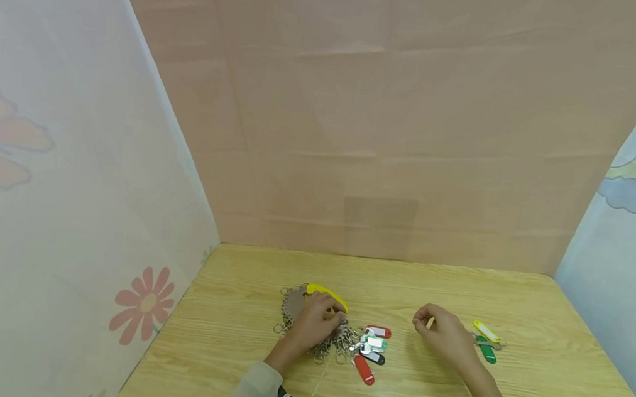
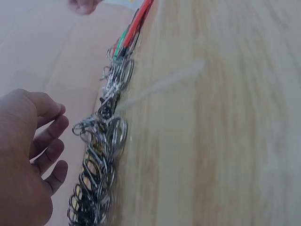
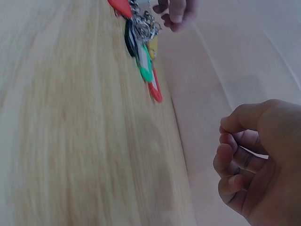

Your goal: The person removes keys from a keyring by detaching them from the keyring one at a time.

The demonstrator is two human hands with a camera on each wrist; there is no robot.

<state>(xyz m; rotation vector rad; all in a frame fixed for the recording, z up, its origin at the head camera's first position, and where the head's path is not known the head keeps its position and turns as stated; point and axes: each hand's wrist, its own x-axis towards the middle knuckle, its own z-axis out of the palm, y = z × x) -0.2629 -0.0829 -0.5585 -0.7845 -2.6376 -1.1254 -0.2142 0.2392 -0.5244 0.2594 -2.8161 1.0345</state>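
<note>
Over a heap of metal key rings (image 1: pixel 344 338) hovers my left hand (image 1: pixel 310 321); in the left wrist view its bent fingers (image 2: pixel 57 149) stand apart from the rings, with nothing visible in them. Several key tags lie right of the heap with their rings: a red one (image 1: pixel 363 370), a black one (image 1: pixel 376 358), a green one (image 1: pixel 376 342) and another red one (image 1: pixel 380 331). My right hand (image 1: pixel 447 339) is raised between these and a further pair, a yellow tag (image 1: pixel 486 331) and a green tag (image 1: pixel 488 352). Its fingers are loosely curled, thumb near the index finger, nothing visible held.
A yellow curved piece (image 1: pixel 329 295) lies behind the left hand, at the heap. A thin pale strip (image 1: pixel 322 375) sticks out of the heap toward the front of the wooden table (image 1: pixel 213 353). Fabric walls stand behind and on both sides.
</note>
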